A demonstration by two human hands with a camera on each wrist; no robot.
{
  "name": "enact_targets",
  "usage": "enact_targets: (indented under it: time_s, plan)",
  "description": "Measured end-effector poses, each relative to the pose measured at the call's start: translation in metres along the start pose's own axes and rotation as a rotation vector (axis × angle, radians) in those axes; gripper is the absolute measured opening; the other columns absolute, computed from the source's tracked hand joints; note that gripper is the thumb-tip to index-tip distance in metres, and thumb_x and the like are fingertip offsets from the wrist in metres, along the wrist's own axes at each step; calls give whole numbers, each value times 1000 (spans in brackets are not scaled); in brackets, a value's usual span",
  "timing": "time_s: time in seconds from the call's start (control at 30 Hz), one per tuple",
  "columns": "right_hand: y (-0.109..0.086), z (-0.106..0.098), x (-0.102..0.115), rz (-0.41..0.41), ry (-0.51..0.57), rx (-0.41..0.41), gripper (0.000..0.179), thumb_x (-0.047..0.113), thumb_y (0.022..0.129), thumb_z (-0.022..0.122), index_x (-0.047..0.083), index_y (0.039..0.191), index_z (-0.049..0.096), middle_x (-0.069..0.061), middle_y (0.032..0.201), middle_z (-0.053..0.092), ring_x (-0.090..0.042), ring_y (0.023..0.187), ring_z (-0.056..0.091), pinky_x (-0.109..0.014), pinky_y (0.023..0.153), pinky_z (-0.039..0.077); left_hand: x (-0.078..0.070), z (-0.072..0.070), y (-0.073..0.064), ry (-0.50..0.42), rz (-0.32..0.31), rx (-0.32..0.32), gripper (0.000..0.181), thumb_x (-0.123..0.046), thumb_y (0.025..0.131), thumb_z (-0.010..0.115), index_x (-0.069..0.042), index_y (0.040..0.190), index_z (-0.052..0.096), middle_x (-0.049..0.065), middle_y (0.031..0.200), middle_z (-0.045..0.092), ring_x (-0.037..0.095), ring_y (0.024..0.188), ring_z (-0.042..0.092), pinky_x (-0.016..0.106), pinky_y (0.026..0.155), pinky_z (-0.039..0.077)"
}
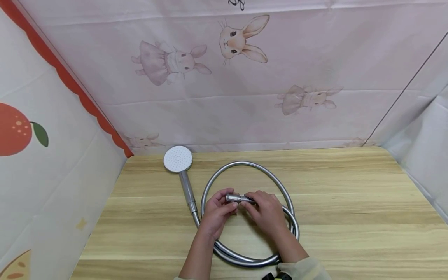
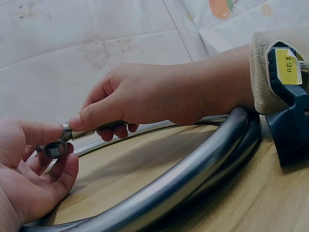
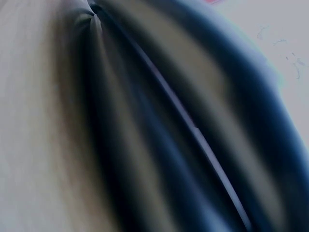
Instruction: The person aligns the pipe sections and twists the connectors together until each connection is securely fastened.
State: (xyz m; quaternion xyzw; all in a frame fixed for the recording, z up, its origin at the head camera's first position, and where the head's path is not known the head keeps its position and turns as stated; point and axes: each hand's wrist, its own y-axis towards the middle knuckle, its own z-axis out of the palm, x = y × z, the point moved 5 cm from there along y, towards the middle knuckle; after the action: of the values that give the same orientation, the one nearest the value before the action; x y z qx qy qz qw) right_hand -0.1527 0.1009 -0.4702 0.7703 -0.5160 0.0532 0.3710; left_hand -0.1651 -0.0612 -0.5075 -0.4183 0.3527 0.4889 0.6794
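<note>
Over the middle of the table, my left hand (image 1: 214, 214) holds a short shiny metal fitting (image 1: 232, 198) between thumb and fingers. In the left wrist view its threaded round opening (image 2: 54, 149) faces the camera. My right hand (image 1: 268, 213) pinches the metal piece at the fitting's right side, thumb and fingers curled round it. Whether the two pieces are joined, I cannot tell. A coiled silver shower hose (image 1: 245, 163) lies around and under both hands. At its other end, a shower head (image 1: 177, 158) lies with its white face up. The right wrist view is filled by blurred dark hose (image 3: 159, 125).
The wooden tabletop (image 1: 350, 202) extends to the right of the coil. Behind it hangs a pink cloth (image 1: 245, 116) with rabbit prints, and a fruit-printed cloth (image 1: 52, 186) stands at the left. A black wrist device (image 2: 289, 121) sits on the right sleeve.
</note>
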Motion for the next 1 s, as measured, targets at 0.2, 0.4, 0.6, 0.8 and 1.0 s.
enact_targets:
  time_s: [0.2,0.4,0.6,0.8,1.0]
  plan:
    - [0,0,-1,14,17,-8,26,36,85,76,19,105,72,9,85,69,-5,71,56,-25,65,41,1,0,0,8,-5,-3,53,5,84,69,8,133,48,3,105,66,14,87,63,27,78,56]
    - [-1,1,-2,8,28,-32,40,40,77,82,18,109,70,4,96,73,-9,81,64,-26,65,43,2,1,0,3,-11,-1,52,0,86,71,8,132,49,3,99,65,13,83,62,26,76,56]
    - [-1,1,-3,-7,20,-49,35,36,76,84,20,103,70,7,92,72,-6,78,62,-25,64,42,2,1,0,-1,-12,-5,52,-1,86,72,8,132,49,2,99,66,14,84,63,26,76,56]
    - [0,0,-2,-8,28,-47,28,32,78,83,22,102,71,11,86,70,-4,71,57,-24,63,39,2,2,0,4,-13,-1,52,-6,87,73,7,132,49,2,98,66,13,82,64,27,76,56]
    - [0,0,-1,-12,9,-29,24,35,83,78,24,103,74,12,81,67,-5,71,56,-24,64,39,0,2,0,5,-2,-9,53,-6,87,73,8,132,49,2,97,66,15,81,63,27,75,56]
